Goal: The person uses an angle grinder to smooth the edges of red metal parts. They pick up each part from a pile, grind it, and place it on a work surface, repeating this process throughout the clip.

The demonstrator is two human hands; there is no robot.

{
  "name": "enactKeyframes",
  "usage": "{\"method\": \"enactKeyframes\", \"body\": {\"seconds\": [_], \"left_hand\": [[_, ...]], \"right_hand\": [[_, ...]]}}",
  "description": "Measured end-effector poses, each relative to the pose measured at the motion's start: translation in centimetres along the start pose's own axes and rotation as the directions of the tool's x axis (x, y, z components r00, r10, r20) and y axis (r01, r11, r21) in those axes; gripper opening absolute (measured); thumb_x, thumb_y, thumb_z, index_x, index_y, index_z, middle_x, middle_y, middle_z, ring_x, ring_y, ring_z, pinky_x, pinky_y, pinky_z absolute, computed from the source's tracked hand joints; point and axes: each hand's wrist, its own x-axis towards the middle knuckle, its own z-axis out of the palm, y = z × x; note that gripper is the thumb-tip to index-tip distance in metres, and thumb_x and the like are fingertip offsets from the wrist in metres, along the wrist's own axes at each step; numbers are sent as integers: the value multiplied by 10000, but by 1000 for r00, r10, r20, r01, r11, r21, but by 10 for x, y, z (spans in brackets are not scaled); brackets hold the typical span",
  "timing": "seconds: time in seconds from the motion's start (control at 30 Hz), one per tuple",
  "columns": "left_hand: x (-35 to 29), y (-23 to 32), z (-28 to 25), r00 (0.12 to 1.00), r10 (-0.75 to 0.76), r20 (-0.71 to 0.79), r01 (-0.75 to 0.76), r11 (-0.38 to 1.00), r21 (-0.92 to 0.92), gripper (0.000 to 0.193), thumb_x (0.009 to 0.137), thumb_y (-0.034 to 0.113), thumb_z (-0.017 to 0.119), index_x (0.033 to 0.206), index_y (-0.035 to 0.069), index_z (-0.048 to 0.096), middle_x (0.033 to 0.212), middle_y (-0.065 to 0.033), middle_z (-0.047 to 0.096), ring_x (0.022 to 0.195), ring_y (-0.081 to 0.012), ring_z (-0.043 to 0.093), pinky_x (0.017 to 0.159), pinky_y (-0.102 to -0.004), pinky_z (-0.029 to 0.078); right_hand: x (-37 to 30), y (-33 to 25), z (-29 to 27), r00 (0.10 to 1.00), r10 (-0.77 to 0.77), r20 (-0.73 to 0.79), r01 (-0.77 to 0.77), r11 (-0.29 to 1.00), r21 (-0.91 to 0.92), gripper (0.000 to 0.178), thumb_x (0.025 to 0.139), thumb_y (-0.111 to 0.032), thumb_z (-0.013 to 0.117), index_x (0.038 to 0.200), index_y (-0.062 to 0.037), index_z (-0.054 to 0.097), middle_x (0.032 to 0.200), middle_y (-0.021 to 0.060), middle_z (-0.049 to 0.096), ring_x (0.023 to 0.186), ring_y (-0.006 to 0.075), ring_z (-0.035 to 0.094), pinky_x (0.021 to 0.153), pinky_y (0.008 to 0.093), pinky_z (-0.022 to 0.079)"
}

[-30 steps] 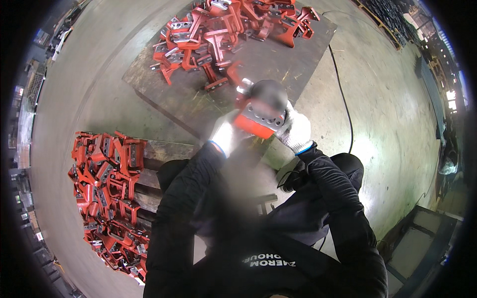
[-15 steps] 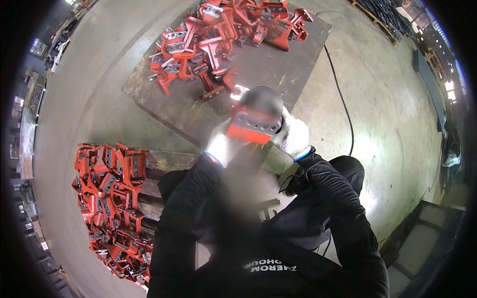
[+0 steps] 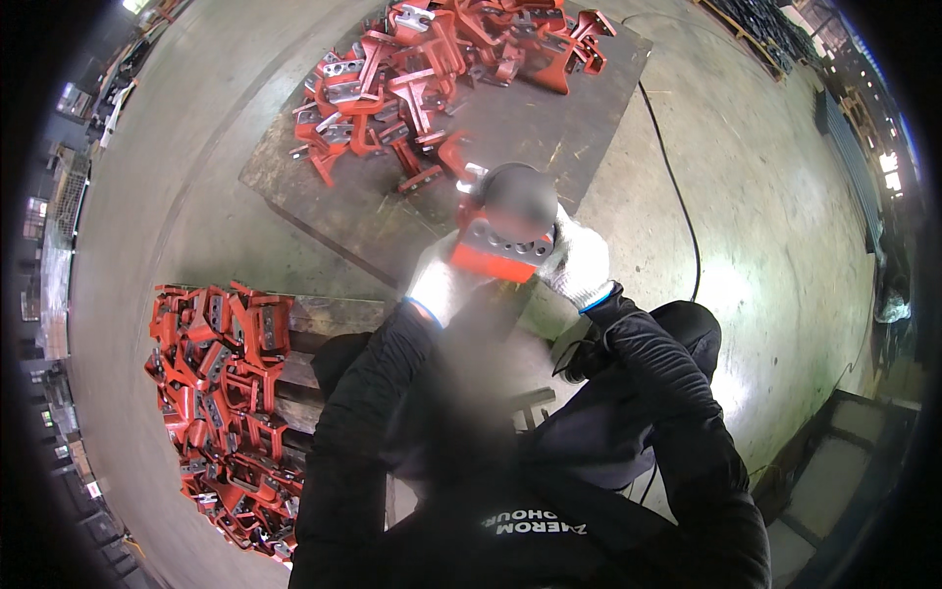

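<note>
A red metal bracket [image 3: 496, 250] with a grey drilled face is held up in front of me by both hands. My left hand [image 3: 437, 280], in a white glove, grips its left end. My right hand [image 3: 579, 260], also gloved in white, grips its right end. A blurred round patch [image 3: 520, 196] hides what lies just above the bracket. My black sleeves come up from the lower edge.
A dark steel plate [image 3: 392, 226] on the concrete floor carries a heap of red brackets [image 3: 432, 69]. A second pile of red brackets [image 3: 226, 393] is stacked on a wooden pallet at my left. A black cable [image 3: 677, 196] runs across the floor on the right.
Both hands have lifted the red bracket up and away from my body, toward the steel plate. The view has tilted a little further forward.
</note>
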Motion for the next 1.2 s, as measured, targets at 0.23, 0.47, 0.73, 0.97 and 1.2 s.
{"method": "enactKeyframes", "body": {"seconds": [0.23, 0.47, 0.73, 0.97, 1.2], "left_hand": [[7, -3, -23, 969, 155, 191, -202, 944, 259, 314, 1075, 169, 505, 1297, -27, 610, 1194, -106, 666, 1081, -220, 669, 956, -363, 554], [16, -17, -31, 982, -98, 160, 131, 969, -211, 362, 1074, 217, 498, 1336, -19, 579, 1248, -136, 655, 1124, -256, 654, 960, -384, 546], [11, 18, -21, 976, 63, -206, -60, 998, 20, 379, 1070, 250, 426, 1288, -11, 594, 1240, -160, 655, 1133, -318, 656, 942, -502, 559], [68, 27, -105, 768, 534, -352, -189, 716, 672, 346, 935, 176, 665, 1156, -62, 547, 1073, -135, 650, 815, -171, 595, 748, -318, 508], [77, 10, -124, 692, 589, -417, -163, 690, 705, 453, 881, 121, 691, 1249, -77, 516, 1186, -206, 660, 1057, -276, 636, 949, -391, 488]], "right_hand": [[2, -8, -8, 997, 54, 54, -56, 998, 30, 697, 744, -281, 818, 1372, -101, 577, 872, 185, 716, 802, 407, 708, 700, 450, 574], [2, 3, 6, 992, 21, 126, -21, 1000, 1, 698, 747, -316, 841, 1364, -102, 595, 998, 198, 727, 867, 402, 714, 745, 434, 580], [8, 1, -10, 966, 222, 134, -225, 974, 5, 836, 810, -495, 765, 1478, -81, 482, 1015, 215, 735, 893, 411, 719, 784, 459, 575], [-4, 3, -16, 976, 199, 91, -218, 846, 486, 993, 689, -351, 926, 1505, -50, 445, 1220, 200, 705, 1113, 297, 697, 957, 385, 552], [-7, -24, -14, 896, 180, 406, -367, 815, 449, 1017, 704, -201, 967, 1536, -17, 413, 1372, 126, 646, 1245, 161, 598, 1061, 347, 488]]}}
